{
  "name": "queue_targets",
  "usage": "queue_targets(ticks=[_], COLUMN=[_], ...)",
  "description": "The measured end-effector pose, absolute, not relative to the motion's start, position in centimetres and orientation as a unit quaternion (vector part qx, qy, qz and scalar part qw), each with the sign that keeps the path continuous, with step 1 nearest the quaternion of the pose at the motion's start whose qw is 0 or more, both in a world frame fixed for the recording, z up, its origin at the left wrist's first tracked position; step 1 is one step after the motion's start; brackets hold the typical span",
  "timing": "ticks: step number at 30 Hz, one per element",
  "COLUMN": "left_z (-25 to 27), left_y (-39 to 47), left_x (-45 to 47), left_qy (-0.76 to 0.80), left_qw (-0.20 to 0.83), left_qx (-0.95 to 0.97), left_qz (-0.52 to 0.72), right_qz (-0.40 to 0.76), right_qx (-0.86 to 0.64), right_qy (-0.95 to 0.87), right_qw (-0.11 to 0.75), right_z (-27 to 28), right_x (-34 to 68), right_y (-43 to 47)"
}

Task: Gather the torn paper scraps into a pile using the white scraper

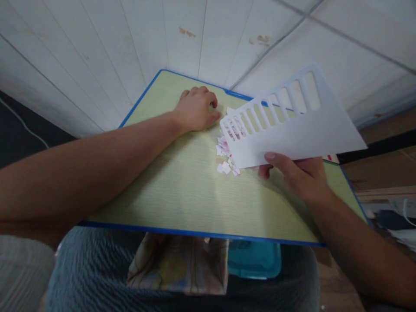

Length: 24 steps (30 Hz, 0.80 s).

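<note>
My right hand [292,173] grips the lower edge of a stiff white sheet with a row of rounded slots [292,138], thumb on top and fingers beneath. The sheet is tilted above the table, its left end over a small heap of torn paper scraps [224,149]. Pink and white scraps show beside it and through its slots. My left hand [196,108] rests on the table to the left of the heap, palm down. Its fingers are loosely bent, with a gap between thumb and forefinger, and nothing shows in it.
The pale green table [182,186] has a blue rim and stands close to a white panelled wall [146,39] with a cable along it. Below the near edge, at my lap, are a patterned bag [182,264] and a teal plastic container [255,260]. Cardboard boxes [383,173] stand at right.
</note>
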<state>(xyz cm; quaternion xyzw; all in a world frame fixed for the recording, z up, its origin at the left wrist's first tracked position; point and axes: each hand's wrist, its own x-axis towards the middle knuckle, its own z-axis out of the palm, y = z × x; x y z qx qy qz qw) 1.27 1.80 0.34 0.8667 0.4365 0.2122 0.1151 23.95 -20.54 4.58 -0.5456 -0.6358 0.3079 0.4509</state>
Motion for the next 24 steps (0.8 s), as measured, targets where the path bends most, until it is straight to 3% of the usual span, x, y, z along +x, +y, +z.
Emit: queue_targets(ticks=[24], left_z=[0.31], left_y=[2.05], left_x=[1.17], left_qy=[0.421], left_qw=[0.127], left_qx=[0.872], left_qz=[0.216], right_qz=[0.35], right_qx=[-0.537], right_qy=[-0.63], right_qw=[0.438], right_z=[4.69], right_x=[23.89], right_y=[-20.83])
